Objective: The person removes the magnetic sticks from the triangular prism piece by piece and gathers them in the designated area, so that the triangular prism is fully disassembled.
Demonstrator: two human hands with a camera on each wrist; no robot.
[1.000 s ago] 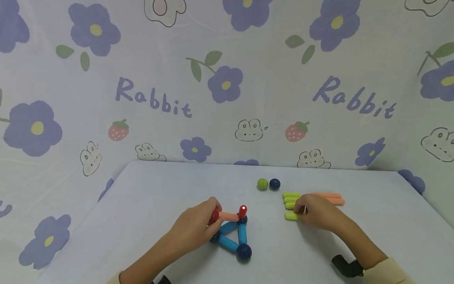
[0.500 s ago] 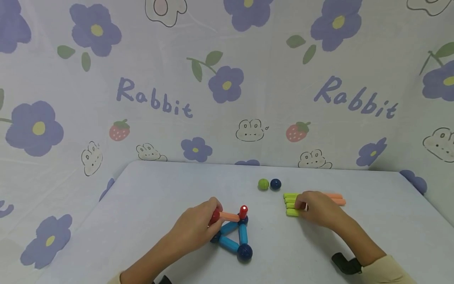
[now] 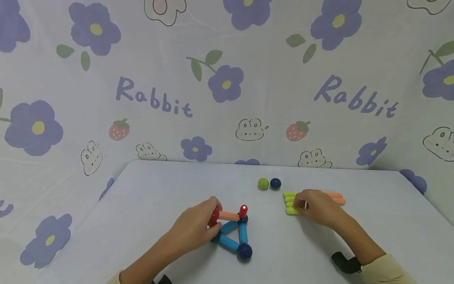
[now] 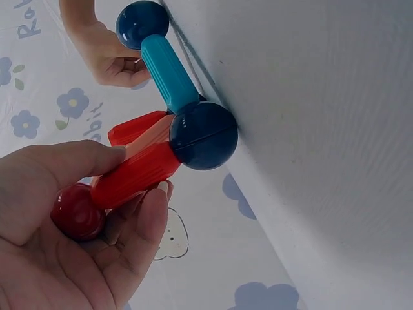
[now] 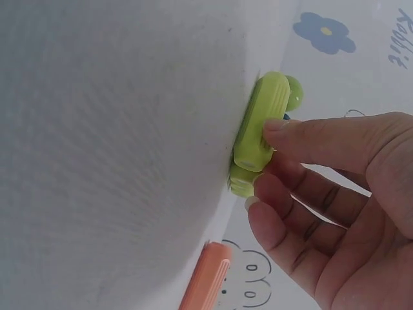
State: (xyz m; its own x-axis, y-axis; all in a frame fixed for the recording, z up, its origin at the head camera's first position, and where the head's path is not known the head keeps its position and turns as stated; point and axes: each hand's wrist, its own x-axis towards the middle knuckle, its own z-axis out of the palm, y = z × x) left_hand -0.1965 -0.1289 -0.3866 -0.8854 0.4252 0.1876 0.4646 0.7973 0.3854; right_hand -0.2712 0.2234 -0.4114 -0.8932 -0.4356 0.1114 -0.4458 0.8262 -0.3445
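Blue magnetic sticks [image 3: 228,243] and dark blue balls [image 3: 244,251] form a triangle left of the table's middle. A red stick [image 3: 243,211] points up from its far ball, and an orange stick [image 3: 228,216] runs from there to a red ball [image 4: 79,212]. My left hand [image 3: 195,225] pinches another red stick [image 4: 137,174] beside that ball, thumb above and fingertips below. My right hand [image 3: 320,207] is over a row of green sticks [image 3: 290,200]. Its thumb presses the nearest green stick [image 5: 261,119], fingers curled toward the row's far side; their contact is partly hidden.
A light green ball [image 3: 263,183] and a dark blue ball [image 3: 275,183] lie behind, near the white table's [image 3: 177,181] far edge. Orange sticks [image 3: 336,198] lie right of the green row, partly covered by my right hand. A patterned cloth [image 3: 159,130] hangs behind.
The nearest green stick has moved away from me, from apart to alongside the other green sticks, with my right hand on it. My left hand and the triangle hardly move.
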